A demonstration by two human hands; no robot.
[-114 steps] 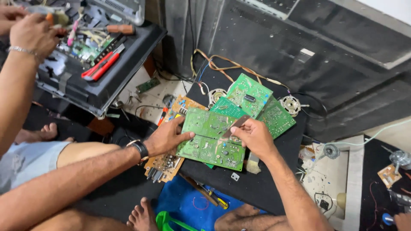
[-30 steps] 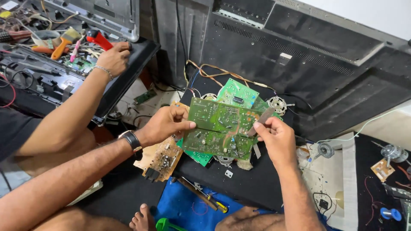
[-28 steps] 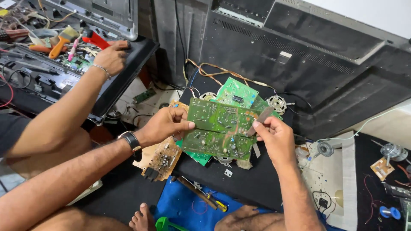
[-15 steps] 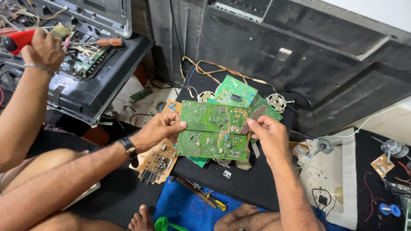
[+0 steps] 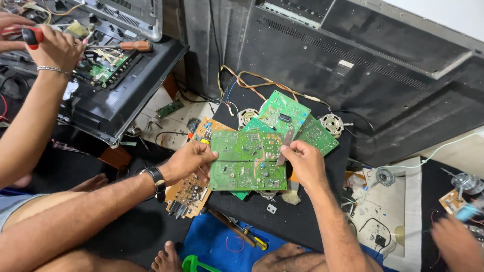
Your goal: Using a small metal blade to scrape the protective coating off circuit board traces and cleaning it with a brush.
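Far left: another person's hand [image 5: 53,48] w/ bracelet gripping a red-handled screwdriver [image 5: 31,35] over an opened black TV chassis [image 5: 121,95]. Orange-handled screwdriver [image 5: 135,46] lying on that chassis. Left hand [image 5: 187,160], watch on wrist, grip pinching left edge of the green circuit board [image 5: 247,161]; brown board [image 5: 187,189] just under/beside it. Green circuit board held flat, solder side up, over front-left part of a black panel [image 5: 302,221] on the floor. Right hand [image 5: 305,163], grip pinching board's right edge, slim grey tool [image 5: 283,147] betw. fingers. More green boards [image 5: 282,113] behind, near panel's back edge. Far right: small motor [image 5: 385,176], blurred hand [image 5: 456,244] at corner.
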